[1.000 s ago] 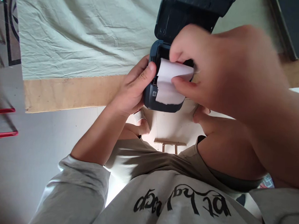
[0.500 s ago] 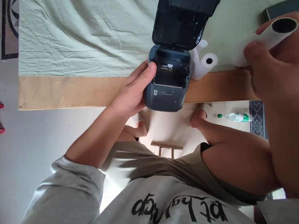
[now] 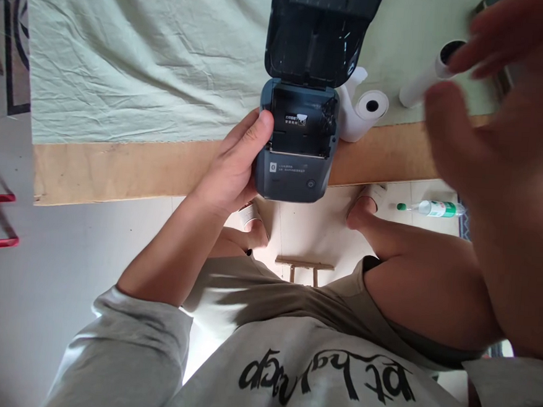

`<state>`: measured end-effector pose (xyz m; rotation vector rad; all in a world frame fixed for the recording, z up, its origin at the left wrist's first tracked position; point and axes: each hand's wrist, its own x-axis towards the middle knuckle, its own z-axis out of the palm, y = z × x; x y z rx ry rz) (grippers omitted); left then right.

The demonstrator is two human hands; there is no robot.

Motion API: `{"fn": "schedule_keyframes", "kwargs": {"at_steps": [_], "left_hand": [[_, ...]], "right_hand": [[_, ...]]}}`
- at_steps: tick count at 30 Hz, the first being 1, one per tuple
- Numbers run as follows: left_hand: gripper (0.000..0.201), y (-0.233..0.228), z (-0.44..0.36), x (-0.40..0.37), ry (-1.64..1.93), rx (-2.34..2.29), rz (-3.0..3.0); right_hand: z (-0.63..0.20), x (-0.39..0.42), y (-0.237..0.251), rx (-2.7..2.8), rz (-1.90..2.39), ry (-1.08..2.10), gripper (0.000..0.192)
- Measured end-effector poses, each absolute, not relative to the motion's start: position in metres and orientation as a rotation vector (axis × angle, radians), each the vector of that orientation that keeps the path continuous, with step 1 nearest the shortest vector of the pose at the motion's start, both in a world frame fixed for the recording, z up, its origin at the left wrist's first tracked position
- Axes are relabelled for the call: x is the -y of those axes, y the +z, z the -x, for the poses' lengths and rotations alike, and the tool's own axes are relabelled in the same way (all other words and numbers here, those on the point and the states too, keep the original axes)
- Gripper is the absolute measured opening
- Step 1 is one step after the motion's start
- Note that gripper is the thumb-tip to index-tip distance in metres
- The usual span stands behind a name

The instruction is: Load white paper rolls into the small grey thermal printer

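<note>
A wrinkled pale-green cloth (image 3: 137, 58) covers the wooden table (image 3: 116, 168) above a grey floor (image 3: 13, 309). The left hand (image 3: 232, 163) grips the open label printer (image 3: 297, 143) at the table's edge; the right hand (image 3: 494, 138), fingers spread, holds nothing near a paper roll (image 3: 423, 84).

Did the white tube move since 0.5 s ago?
Yes. The tube, then gripped in the right hand, now lies on the cloth, right of the paper roll; the hand is open.
</note>
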<state>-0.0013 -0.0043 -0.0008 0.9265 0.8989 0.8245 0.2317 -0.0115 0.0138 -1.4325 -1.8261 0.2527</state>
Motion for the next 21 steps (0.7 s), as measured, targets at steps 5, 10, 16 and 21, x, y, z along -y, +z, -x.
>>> {"fn": "schedule_keyframes", "kwargs": {"at_steps": [5, 10, 16, 21], "left_hand": [[0.039, -0.006, 0.001, 0.004, 0.848, -0.935, -0.891], [0.037, -0.004, 0.001, 0.004, 0.824, -0.879, -0.915], [0.033, 0.002, 0.000, 0.005, 0.800, -0.912, -0.874], [0.035, 0.003, -0.003, 0.007, 0.843, -0.985, -0.839]], "right_hand": [[-0.204, 0.005, 0.002, 2.164, 1.657, 0.215, 0.048], [-0.213, 0.001, -0.008, 2.171, 1.591, 0.391, 0.052], [-0.215, 0.009, -0.012, 2.186, 1.566, 0.305, 0.039], [-0.218, 0.011, -0.012, 2.123, 1.568, 0.362, 0.054]]}}
